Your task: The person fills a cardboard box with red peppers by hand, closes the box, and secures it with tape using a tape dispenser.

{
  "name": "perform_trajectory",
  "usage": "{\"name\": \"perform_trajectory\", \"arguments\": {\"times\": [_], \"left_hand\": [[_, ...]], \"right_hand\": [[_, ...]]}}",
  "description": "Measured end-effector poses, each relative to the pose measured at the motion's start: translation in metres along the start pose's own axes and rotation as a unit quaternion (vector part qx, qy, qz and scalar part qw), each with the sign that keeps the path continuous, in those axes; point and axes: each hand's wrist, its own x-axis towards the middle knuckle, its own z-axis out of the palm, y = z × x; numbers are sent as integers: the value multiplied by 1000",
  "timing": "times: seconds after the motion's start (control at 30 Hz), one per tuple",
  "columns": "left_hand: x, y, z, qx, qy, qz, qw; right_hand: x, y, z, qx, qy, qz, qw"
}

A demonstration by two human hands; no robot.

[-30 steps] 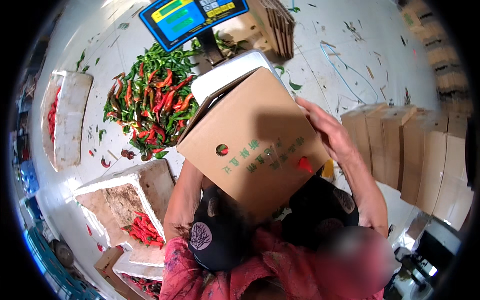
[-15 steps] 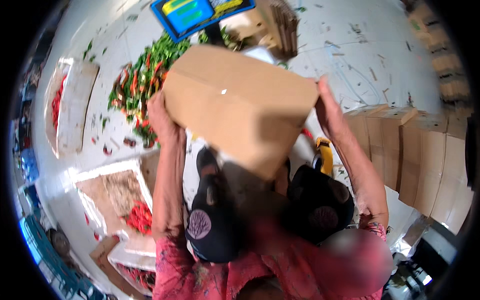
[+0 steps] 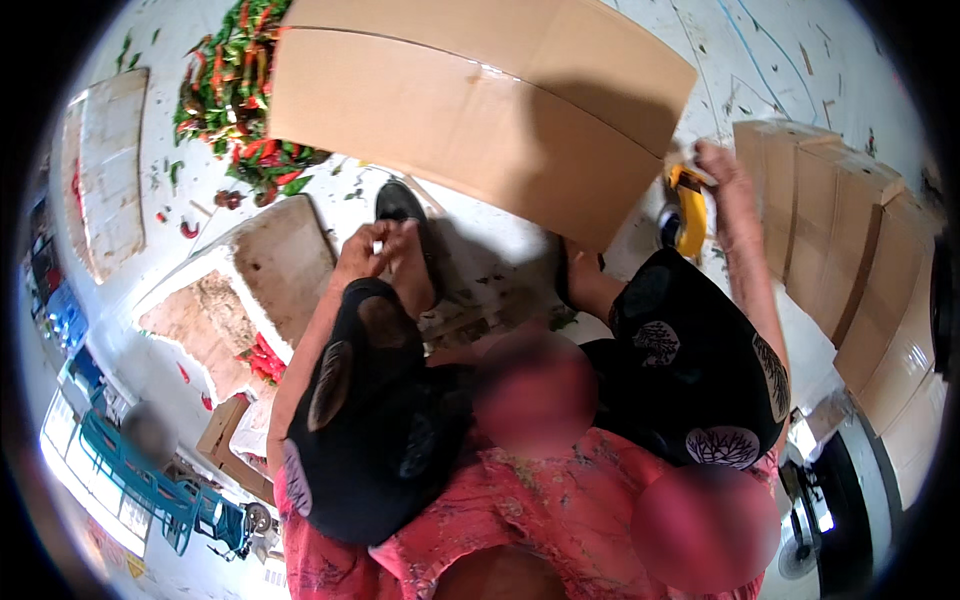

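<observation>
Touching or just beside right hand (image 3: 716, 168), partly curled, grip unclear: yellow tape dispenser (image 3: 693, 215). Beyond left hand (image 3: 378, 250), loosely curled, contents indiscernible: large cardboard box (image 3: 440, 120).

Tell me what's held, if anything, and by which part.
Left hand: seemingly nothing. Right hand: at the yellow tape dispenser, upper end; whether it grips cannot be told.

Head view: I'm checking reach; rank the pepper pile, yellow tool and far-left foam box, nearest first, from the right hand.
1. Yellow tool, by the right hand.
2. Pepper pile, left of the big carton.
3. Foam box, far left.
</observation>
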Motion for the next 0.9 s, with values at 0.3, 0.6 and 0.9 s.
{"name": "perform_trajectory", "arguments": {"times": [0.3, 0.6, 0.9], "left_hand": [[1, 49, 1, 205, -135, 66, 967], [-3, 54, 7, 189, -126, 5, 974], [-5, 64, -1, 102, -172, -57, 978]], "right_hand": [[-20, 196, 13, -123, -395, -23, 910], [-38, 151, 34, -220, -445, -33, 868], [-38, 169, 19, -261, -296, -193, 898]]}}
